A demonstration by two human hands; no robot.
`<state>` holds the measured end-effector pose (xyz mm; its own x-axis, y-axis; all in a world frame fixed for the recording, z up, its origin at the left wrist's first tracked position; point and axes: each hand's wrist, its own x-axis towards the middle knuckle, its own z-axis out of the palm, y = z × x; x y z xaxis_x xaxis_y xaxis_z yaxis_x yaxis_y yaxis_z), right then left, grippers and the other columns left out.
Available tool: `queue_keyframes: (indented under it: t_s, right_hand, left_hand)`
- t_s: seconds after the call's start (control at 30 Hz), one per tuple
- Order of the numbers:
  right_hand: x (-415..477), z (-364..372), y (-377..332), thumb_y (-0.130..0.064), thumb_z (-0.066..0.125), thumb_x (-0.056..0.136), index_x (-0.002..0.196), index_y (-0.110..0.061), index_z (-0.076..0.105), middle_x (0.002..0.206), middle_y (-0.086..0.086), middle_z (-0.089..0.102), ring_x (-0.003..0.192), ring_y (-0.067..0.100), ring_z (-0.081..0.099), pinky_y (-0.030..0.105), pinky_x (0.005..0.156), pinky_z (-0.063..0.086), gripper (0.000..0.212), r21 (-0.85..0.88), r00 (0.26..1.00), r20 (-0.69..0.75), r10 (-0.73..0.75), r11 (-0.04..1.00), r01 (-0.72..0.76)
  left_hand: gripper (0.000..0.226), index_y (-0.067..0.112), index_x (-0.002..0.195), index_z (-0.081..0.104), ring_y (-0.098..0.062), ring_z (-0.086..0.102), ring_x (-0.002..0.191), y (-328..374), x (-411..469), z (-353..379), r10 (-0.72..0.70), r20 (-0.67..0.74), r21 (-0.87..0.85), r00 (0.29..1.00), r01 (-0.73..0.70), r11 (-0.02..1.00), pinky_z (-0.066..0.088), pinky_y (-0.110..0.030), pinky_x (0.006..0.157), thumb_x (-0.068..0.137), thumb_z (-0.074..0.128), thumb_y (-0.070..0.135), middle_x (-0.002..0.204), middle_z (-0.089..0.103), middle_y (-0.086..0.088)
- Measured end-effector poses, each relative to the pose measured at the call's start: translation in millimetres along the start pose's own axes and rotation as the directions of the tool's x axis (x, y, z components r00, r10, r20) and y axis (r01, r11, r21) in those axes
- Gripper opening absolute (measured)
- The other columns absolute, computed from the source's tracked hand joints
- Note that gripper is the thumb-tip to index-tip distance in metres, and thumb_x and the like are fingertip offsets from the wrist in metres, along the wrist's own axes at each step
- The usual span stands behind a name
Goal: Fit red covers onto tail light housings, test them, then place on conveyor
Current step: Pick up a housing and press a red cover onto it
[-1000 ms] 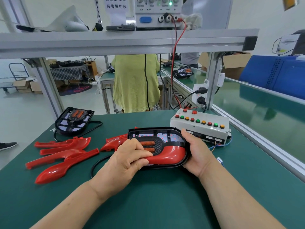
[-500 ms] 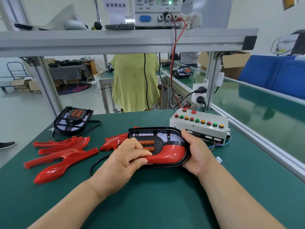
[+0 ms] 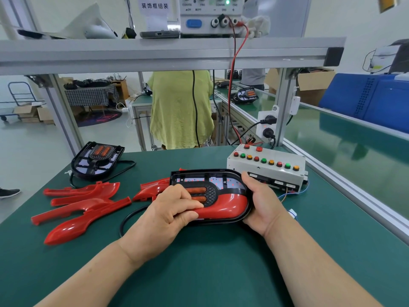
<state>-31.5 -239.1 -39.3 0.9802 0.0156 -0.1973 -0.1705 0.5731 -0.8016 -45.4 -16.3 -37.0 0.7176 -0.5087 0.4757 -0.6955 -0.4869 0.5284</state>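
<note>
Tail light housing (image 3: 199, 173), red cover (image 3: 230, 204) on, gripped by left hand (image 3: 168, 216), right hand (image 3: 261, 204), fingers (image 3: 190, 203) curled; sign (image 3: 155, 5): "装饰框组装".

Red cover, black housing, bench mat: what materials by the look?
Red cover: glossy moulded plastic, probably; bright highlights on its curved face. Black housing: plastic, semi-matte rim. Bench mat: dull green, no glare; rubber or vinyl, unclear.

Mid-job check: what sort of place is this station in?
Most likely a factory assembly line for vehicle lights: loose red covers on a green workbench, a push-button test box, and a conveyor along the right.
</note>
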Motion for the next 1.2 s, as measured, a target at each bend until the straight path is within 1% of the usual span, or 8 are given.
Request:
queue_keyframes:
  t_s: [0.13, 0.27, 0.37, 0.47, 0.57, 0.77, 1.0, 1.2]
  right_hand:
    - [0, -1, 1, -0.035, 0.043, 0.103, 0.119, -0.004, 0.067, 0.112, 0.019, 0.073, 0.093, 0.031, 0.074, 0.041, 0.073, 0.062, 0.042, 0.011, 0.999, 0.043, 0.004, 1.0, -0.005]
    - [-1, -5, 0, -0.036, 0.045, 0.1, 0.124, -0.001, 0.065, 0.122, 0.021, 0.068, 0.109, 0.034, 0.068, 0.044, 0.087, 0.059, 0.046, -0.003, 0.991, 0.133, 0.011, 1.0, -0.011]
    - [-1, -7, -2, -0.029, 0.051, 0.091, 0.122, -0.002, 0.067, 0.121, 0.022, 0.068, 0.103, 0.033, 0.07, 0.044, 0.084, 0.06, 0.044, 0.005, 0.988, 0.144, 0.056, 0.998, -0.057]
    - [2, -10, -1, -0.025, 0.044, 0.099, 0.119, -0.001, 0.068, 0.118, 0.022, 0.07, 0.096, 0.032, 0.073, 0.043, 0.078, 0.062, 0.038, 0.028, 0.991, 0.101, 0.083, 0.996, -0.086]
    - [2, -10, -1, -0.026, 0.043, 0.101, 0.118, -0.001, 0.068, 0.117, 0.021, 0.07, 0.095, 0.032, 0.073, 0.043, 0.077, 0.062, 0.039, 0.033, 0.992, 0.091, 0.085, 0.996, -0.088]
    - [3, -9, -1, -0.024, 0.042, 0.103, 0.114, -0.003, 0.069, 0.111, 0.019, 0.073, 0.089, 0.029, 0.074, 0.039, 0.072, 0.062, 0.035, 0.025, 0.994, 0.067, 0.082, 0.996, -0.083]
    - [2, -9, -2, -0.023, 0.044, 0.102, 0.118, -0.003, 0.068, 0.111, 0.019, 0.073, 0.086, 0.029, 0.074, 0.038, 0.07, 0.062, 0.035, 0.01, 0.996, 0.052, 0.079, 0.997, -0.08]
    - [2, -7, -1, -0.023, 0.046, 0.101, 0.117, -0.003, 0.068, 0.111, 0.02, 0.073, 0.084, 0.029, 0.074, 0.039, 0.068, 0.062, 0.034, 0.009, 0.997, 0.044, 0.067, 0.998, -0.067]
  left_hand:
    - [0.032, 0.014, 0.111, 0.074, -0.014, 0.054, 0.098, 2, -1, 2, 0.0, -0.016, 0.033, 1.0, 0.0, 0.999, 0.043, -0.024, 0.091, 0.089, 0.057, 0.03, 0.097, 0.054, 0.005]
    - [0.033, 0.013, 0.113, 0.074, -0.013, 0.053, 0.093, 2, -2, 4, 0.014, -0.039, 0.05, 0.999, -0.012, 0.999, 0.041, -0.017, 0.087, 0.09, 0.057, 0.028, 0.095, 0.052, 0.007]
    - [0.031, 0.011, 0.112, 0.075, -0.013, 0.055, 0.091, 2, -3, 4, 0.04, -0.056, 0.056, 0.998, -0.037, 0.998, 0.042, -0.016, 0.086, 0.089, 0.059, 0.025, 0.093, 0.053, 0.006]
    - [0.031, 0.012, 0.111, 0.075, -0.013, 0.055, 0.093, 2, -3, 5, 0.02, -0.066, 0.022, 0.998, -0.019, 1.0, 0.042, -0.017, 0.089, 0.088, 0.06, 0.025, 0.093, 0.054, 0.005]
    - [0.029, 0.013, 0.111, 0.075, -0.012, 0.055, 0.095, 2, -3, 5, 0.014, -0.063, 0.004, 0.998, -0.014, 1.0, 0.042, -0.017, 0.09, 0.088, 0.061, 0.025, 0.093, 0.054, 0.005]
    - [0.021, 0.013, 0.109, 0.076, -0.011, 0.055, 0.093, -3, -1, 3, 0.021, -0.062, -0.021, 0.998, -0.023, 1.0, 0.042, -0.014, 0.087, 0.09, 0.067, 0.008, 0.093, 0.054, 0.006]
    - [0.02, 0.018, 0.107, 0.075, -0.013, 0.057, 0.094, -6, 0, 1, -0.003, -0.044, -0.033, 0.999, 0.001, 0.999, 0.043, -0.016, 0.086, 0.091, 0.065, 0.011, 0.093, 0.054, 0.012]
    - [0.02, 0.018, 0.107, 0.075, -0.013, 0.057, 0.095, -6, 0, 2, -0.003, -0.042, -0.027, 0.999, 0.002, 1.0, 0.042, -0.015, 0.086, 0.091, 0.066, 0.011, 0.094, 0.055, 0.007]
